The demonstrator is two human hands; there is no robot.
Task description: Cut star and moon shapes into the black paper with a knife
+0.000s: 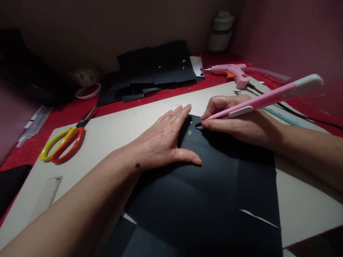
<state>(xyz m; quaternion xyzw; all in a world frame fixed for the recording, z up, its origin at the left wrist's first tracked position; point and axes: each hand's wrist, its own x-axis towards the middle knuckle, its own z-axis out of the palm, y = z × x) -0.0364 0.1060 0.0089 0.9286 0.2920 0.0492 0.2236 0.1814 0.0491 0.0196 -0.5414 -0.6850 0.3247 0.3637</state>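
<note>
Features a red tabletop (61, 115), largely covered by a pale board (115, 137) – and bordered by stacked black sheets (155, 69), a pink glue gun (235, 74), a white ring (80, 96) and clear sticks (33, 130).

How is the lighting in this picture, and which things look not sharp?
Head view: light is uneven, brighter on the pale board and left hand, dim toward the upper corners; head view: a dark shadow lies on the black paper below the right hand; head view: the white container at the back and the far end of the pink tool look soft.
</note>
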